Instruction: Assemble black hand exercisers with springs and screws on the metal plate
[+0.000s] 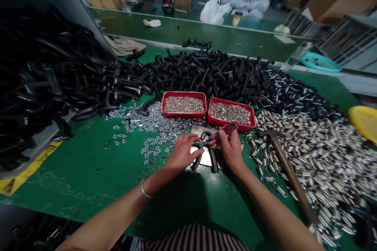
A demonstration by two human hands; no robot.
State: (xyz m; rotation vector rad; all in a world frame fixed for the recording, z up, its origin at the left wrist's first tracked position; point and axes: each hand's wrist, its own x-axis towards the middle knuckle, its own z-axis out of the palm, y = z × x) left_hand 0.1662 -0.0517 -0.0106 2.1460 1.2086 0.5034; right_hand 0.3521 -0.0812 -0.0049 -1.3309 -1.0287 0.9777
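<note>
My left hand (183, 152) is closed on a black plastic spring clamp (214, 160), its fingers and thumb pressing on the clamp's upper part. The clamp's two handles spread toward me over a shiny metal plate (207, 158). In my right hand (232, 150) is a screwdriver (231, 127) with a dark red handle, its shaft slanting down to the clamp. A small silver spring (203, 135) shows near the clamp's jaws. My fingers partly hide the screwdriver's tip and the clamp's middle.
Two red trays (184, 115) of small metal pins stand just beyond my hands. Metal rings (153, 145) lie scattered to the left. A hammer (290, 170) rests by a heap of silver springs (330, 164) on the right. Black clamp parts (203, 70) are piled behind.
</note>
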